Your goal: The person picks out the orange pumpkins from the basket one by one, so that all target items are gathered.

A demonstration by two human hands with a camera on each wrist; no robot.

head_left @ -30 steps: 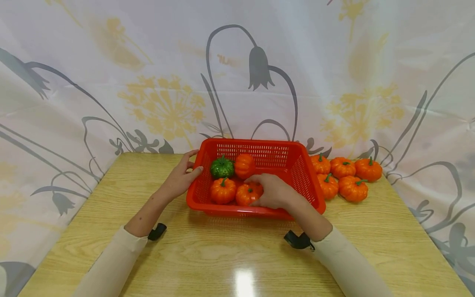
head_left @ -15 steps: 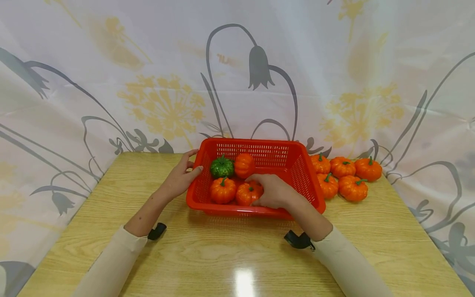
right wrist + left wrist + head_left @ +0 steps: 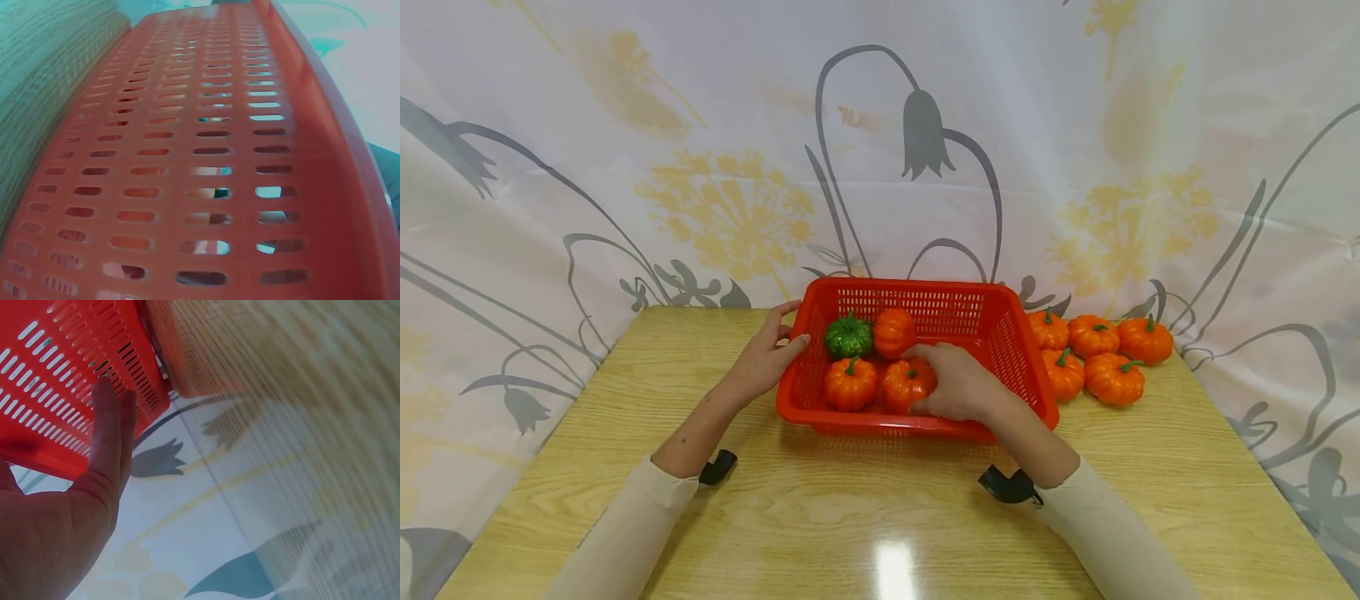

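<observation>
A red slatted plastic basket (image 3: 917, 425) stands on the wooden table, holding a green pumpkin (image 3: 848, 337) and several orange ones. My right hand (image 3: 958, 385) reaches over its front rim and grips the front-right orange pumpkin (image 3: 904, 388), thumb near, fingers on the far side. In the right wrist view the basket wall (image 3: 331, 187) hides this hand. At the basket's left side my left hand (image 3: 765, 354) has its thumb at the rim and its fingers along the outer wall. Straight fingers (image 3: 107, 434) of that hand touch the slatted wall (image 3: 69, 394) in the left wrist view.
Several orange pumpkins with green stems, one of them a pumpkin (image 3: 1114, 380) at the front, sit close by the basket's right side. A flower-patterned cloth (image 3: 880, 167) rises behind the table (image 3: 820, 517).
My right hand has shifted slightly right and up in the head view, and the orange pumpkin it grips has moved a little right with it. My left hand and the basket stay put.
</observation>
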